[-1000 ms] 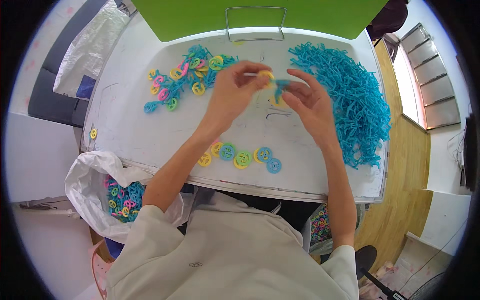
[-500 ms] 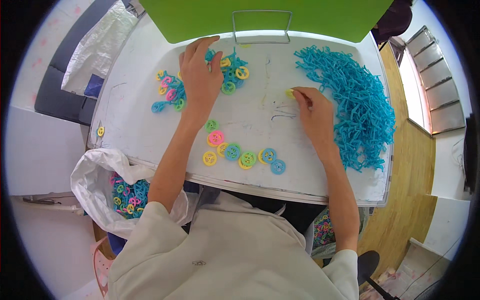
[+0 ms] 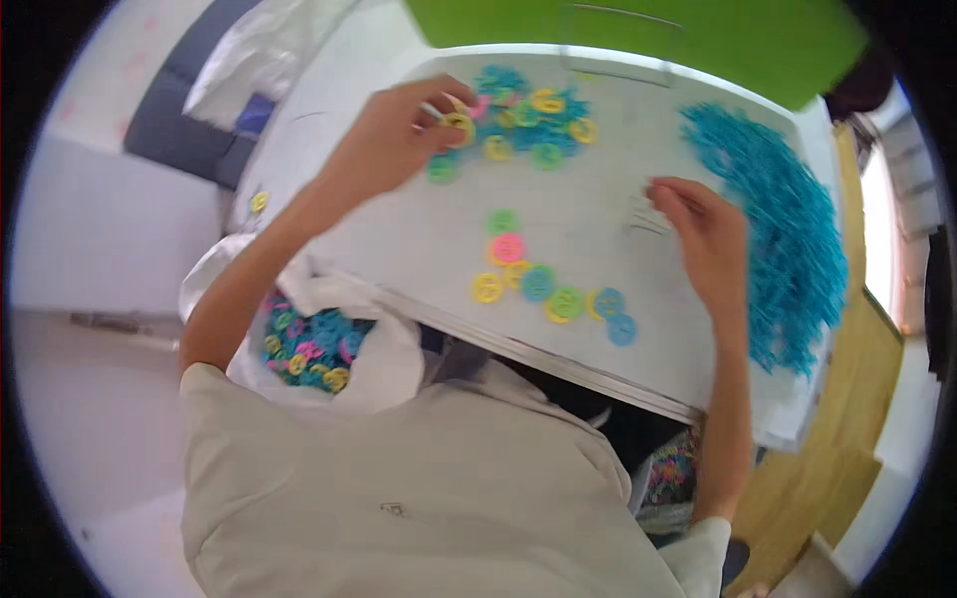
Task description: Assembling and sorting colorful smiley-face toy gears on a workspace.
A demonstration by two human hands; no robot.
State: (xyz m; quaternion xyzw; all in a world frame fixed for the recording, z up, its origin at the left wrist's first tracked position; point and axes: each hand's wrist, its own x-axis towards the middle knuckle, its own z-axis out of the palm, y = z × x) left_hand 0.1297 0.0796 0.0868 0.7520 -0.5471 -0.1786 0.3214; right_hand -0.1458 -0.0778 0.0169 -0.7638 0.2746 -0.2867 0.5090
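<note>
My left hand [image 3: 394, 135] is at the left end of a loose cluster of blue plastic pieces [image 3: 533, 125] with small coloured wheels. Its thumb and bent fingers close round a yellow wheel [image 3: 460, 127]; a green wheel [image 3: 442, 167] lies just below. Farther right, my right hand [image 3: 710, 234] hovers over the white table [image 3: 399, 239], its thumb and fingertips pinched together. Blur hides what, if anything, they hold. Between the hands and nearer to me lies a curved row of wheels, among them a pink one [image 3: 507, 248] and a blue one [image 3: 621, 330].
A big heap of blue plastic links [image 3: 793, 249] covers the table's right side. A white sack [image 3: 384, 364] of mixed pieces stands below the left edge, a container of coloured pieces [image 3: 673, 470] below the right. A green board [image 3: 738, 40] borders the back; one yellow wheel [image 3: 259, 202] lies far left.
The view has turned, shifting the table rightward. My left hand has gone from over the cluster to its left end, and the pieces there now lie closer together. The yellow piece at my right fingertips no longer shows.
</note>
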